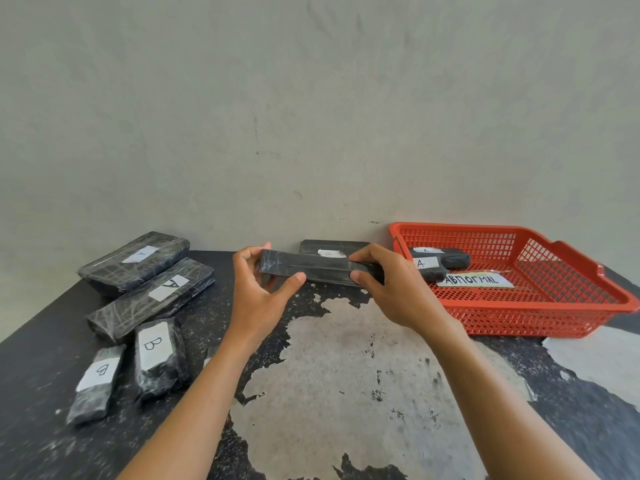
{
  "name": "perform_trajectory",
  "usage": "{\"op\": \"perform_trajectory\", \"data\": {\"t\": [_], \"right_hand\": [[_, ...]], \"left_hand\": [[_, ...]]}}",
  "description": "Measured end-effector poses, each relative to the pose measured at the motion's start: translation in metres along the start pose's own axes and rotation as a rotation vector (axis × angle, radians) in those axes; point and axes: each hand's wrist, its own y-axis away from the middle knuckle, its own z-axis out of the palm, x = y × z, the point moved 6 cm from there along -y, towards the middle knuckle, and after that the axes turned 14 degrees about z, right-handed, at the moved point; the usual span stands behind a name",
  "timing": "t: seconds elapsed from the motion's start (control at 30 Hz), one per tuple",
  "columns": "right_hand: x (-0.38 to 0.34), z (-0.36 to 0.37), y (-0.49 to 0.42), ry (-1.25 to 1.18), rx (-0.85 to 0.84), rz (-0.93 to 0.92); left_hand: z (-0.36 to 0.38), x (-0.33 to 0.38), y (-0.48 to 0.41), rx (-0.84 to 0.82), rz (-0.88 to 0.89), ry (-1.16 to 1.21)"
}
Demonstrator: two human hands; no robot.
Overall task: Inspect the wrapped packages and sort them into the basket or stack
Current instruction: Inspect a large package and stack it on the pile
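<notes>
Red basket [540, 317] holds two black packages [440, 260] and a label [476, 280].

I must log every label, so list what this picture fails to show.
- Head view: held package, label not visible; only its plain black side faces the camera, ends covered by left hand and right hand.
- Package by the wall: label too small and blurred, lower part hidden by the held one.
- Basket: rear package label cut off at the package's top edge.
- Far-left package: letter too faint.
</notes>
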Motion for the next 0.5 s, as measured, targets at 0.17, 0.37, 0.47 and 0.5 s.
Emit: {"op": "perform_trajectory", "data": {"t": [0.17, 0.37, 0.47, 0.5], "right_hand": [[0.000, -0.002, 0.000, 0.008, 0.054, -0.048], [-0.002, -0.002, -0.001, 0.023, 0.129, -0.162], [-0.002, -0.004, -0.001, 0.013, 0.135, -0.186], [-0.002, -0.004, -0.001, 0.010, 0.134, -0.188]], "left_hand": [[-0.006, -0.003, 0.000, 0.006, -0.016, -0.061], [-0.007, -0.004, -0.002, -0.016, -0.022, -0.124], [-0.012, -0.001, -0.005, 0.002, -0.037, -0.110], [-0.014, -0.002, -0.006, -0.003, -0.052, -0.117]]}}
